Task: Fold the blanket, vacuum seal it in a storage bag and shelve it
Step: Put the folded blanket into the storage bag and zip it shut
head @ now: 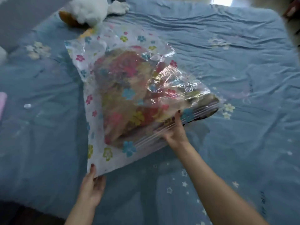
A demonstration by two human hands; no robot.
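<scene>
Two hands hold the storage bag (123, 98) at its near edge: the left hand (92, 187) pinches the lower-left corner, the right hand (174, 132) grips the striped zip edge at centre. The folded blanket (129, 88) sits inside, mid-frame, above a blue bedsheet (235, 62). A plush toy (87, 10) lies upper left.
</scene>
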